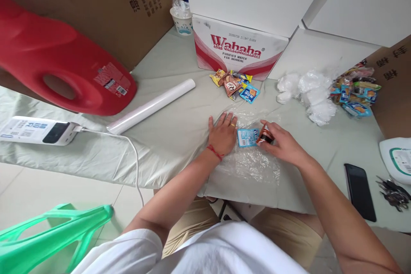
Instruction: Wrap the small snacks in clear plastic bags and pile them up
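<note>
A sheet of clear plastic film (253, 167) lies wrinkled on the cloth-covered table. On it rests a blue snack packet (246, 138). My left hand (223, 134) is flat with fingers spread, pressing the film's left side just beside the packet. Between the thumb and fingers of my right hand (282, 143) is a brown snack packet (266, 135), held at the blue packet's right edge. Beyond the film sits a small pile of colourful snack packets (231, 84), in front of the Wahaba carton (239, 47).
A white roll (154, 107), a red jug (70, 64) and a power bank (38, 130) with a cable are at left. Crumpled plastic bundles (313, 92), more snacks (356, 92), a phone (360, 192) and keys (394, 192) are at right. A green stool (64, 233) stands below left.
</note>
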Motion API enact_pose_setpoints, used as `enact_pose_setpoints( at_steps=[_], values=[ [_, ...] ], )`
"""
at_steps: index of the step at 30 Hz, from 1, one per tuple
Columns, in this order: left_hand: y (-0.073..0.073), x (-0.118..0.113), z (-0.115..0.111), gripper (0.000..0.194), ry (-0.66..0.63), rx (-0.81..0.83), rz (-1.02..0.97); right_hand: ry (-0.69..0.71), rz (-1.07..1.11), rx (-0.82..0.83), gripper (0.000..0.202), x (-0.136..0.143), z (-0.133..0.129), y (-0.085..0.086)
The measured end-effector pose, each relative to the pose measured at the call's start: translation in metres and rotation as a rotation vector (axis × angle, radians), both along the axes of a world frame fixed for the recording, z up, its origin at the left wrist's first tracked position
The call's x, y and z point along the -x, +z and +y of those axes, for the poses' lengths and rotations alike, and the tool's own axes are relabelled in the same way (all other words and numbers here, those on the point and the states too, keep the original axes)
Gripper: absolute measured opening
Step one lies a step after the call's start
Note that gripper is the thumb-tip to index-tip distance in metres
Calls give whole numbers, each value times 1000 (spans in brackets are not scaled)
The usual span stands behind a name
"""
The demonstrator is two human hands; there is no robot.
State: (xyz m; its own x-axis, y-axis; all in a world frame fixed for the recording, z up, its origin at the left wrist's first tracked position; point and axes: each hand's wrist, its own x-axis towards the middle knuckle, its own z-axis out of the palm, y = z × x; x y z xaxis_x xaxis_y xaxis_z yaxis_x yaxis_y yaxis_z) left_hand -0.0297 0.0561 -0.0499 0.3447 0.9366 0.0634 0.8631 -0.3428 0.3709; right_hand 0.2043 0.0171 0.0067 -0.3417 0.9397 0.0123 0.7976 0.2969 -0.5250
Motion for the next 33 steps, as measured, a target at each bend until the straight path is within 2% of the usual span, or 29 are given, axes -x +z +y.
enact_pose_setpoints(
  at_steps=[3, 6, 13, 16, 21, 27, 33],
  values=[
    [2, 0, 1, 51, 20, -7, -17, 83, -185, 107, 74, 22, 21, -1],
    [3, 0, 1, 51, 45, 7, -36, 121, -348, 110, 76, 38, 30, -5],
    [4, 1, 3, 50, 51, 15, -67, 136, -415, 104, 65, 32, 22, 1],
    [4, 2, 3, 51, 57, 22, -70, 143, -408, 102, 61, 28, 19, 1],
    [1, 2, 3, 51, 57, 12, -79, 99, -366, 90, 66, 19, 13, -5],
    [-1, 2, 6, 50, 61, 0, -78, 62, -374, 41, 55, 22, 10, -9],
    [-1, 2, 7, 50, 76, 1, -72, 242, -187, -40, 56, 15, 11, -18]
  ],
)
